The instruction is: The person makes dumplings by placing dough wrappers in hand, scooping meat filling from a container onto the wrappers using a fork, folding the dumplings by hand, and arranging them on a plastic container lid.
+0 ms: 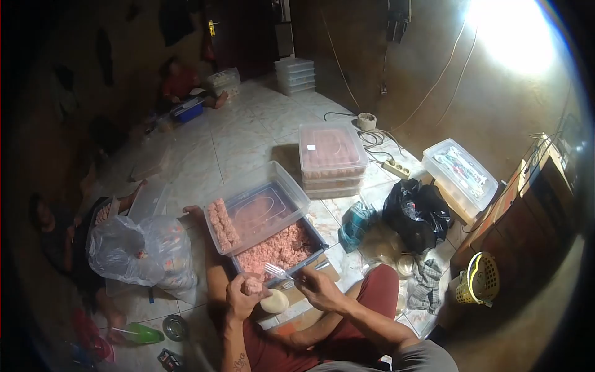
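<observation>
My left hand (242,299) is closed around a small lump of pink minced filling (253,285); whether a wrapper lies under it I cannot tell. My right hand (317,290) grips a metal fork (276,271), its tines pointing left toward the lump. Below and between the hands lies a stack of round pale wrappers (274,302). Just beyond them is a blue tub (317,240) with loose pink mince (279,248) in it. A clear plastic tray (282,181) rests tilted across the tub, with rows of pink pieces (223,226) along its left side.
Stacked lidded boxes (333,149) stand beyond the tray. To the right are a black plastic bag (416,211), a clear box (462,173) and a yellow basket (478,279). A large plastic bag (142,248) is at left, near a seated person (52,229). Another person (180,84) sits far back.
</observation>
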The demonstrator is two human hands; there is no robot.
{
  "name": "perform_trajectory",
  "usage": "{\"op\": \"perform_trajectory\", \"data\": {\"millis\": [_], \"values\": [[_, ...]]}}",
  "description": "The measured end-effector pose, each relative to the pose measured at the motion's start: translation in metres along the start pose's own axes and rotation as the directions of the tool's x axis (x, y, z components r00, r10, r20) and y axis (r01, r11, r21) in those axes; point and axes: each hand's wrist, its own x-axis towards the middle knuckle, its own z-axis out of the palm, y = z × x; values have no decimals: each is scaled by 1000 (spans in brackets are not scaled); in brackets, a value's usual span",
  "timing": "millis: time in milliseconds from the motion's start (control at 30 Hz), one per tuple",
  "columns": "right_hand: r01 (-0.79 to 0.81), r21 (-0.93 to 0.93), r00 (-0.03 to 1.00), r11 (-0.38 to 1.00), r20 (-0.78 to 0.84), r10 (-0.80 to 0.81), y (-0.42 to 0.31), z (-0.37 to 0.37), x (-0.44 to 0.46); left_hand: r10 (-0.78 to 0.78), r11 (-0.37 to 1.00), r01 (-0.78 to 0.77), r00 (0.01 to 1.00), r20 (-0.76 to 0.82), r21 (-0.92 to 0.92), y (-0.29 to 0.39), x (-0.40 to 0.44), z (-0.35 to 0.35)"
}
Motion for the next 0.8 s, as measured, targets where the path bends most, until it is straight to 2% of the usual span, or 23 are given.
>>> {"op": "perform_trajectory", "data": {"millis": [100,200,267,300,333,367,400,433,467,500,533,600,633,667,733,767,800], "values": [[-3,70,999,998,-33,5,-22,-6,-4,-24,999,24,1000,-14,-35,-15,0,-6],[-40,-53,998,998,-44,37,-35,-12,-5,-45,997,43,999,-24,-69,-28,-3,0],[143,-72,990,987,20,-142,-26,-9,-2,84,996,-83,994,-74,18,-36,1,7],[135,-71,991,988,28,-133,-28,-9,-3,156,973,-124,976,-155,196,-6,-1,18],[115,-63,993,991,48,-112,-32,-10,-4,138,975,-106,977,-163,193,-2,4,22],[86,-50,994,995,78,-82,-35,-11,-6,138,990,-132,981,-136,51,-2,1,22],[60,7,995,998,80,-60,-31,-12,-6,143,990,-141,983,-113,23,1,-3,21],[123,-3,992,992,38,-123,-34,-13,-4,148,989,-149,985,-89,-5,5,-7,19],[143,-54,990,988,12,-142,-36,-14,-4,161,985,-157,986,-50,77,9,-3,13],[56,-107,997,993,60,-50,-46,-20,-3,142,978,-146,989,35,150,-6,3,3],[96,-77,995,992,13,-95,-54,-16,-2,102,979,-111,993,58,170,-16,0,-4],[22,-329,995,944,101,12,-86,-20,3,19,986,-26,999,42,163,-21,-1,-8],[18,-331,992,944,123,24,-88,-17,2,266,938,-251,963,-35,239,5,2,-2],[57,-368,991,928,134,-7,-89,-14,3,258,942,-240,965,-48,235,1,1,-3],[98,-411,988,906,149,-39,-90,-9,7,367,892,-340,929,-38,299,-4,3,-6],[132,-431,985,893,161,-69,-89,-5,8,52,960,-46,999,-12,276,-6,-3,-12],[166,-449,980,878,173,-97,-87,-2,10,50,963,-44,999,-16,267,-12,-3,-13]]}}
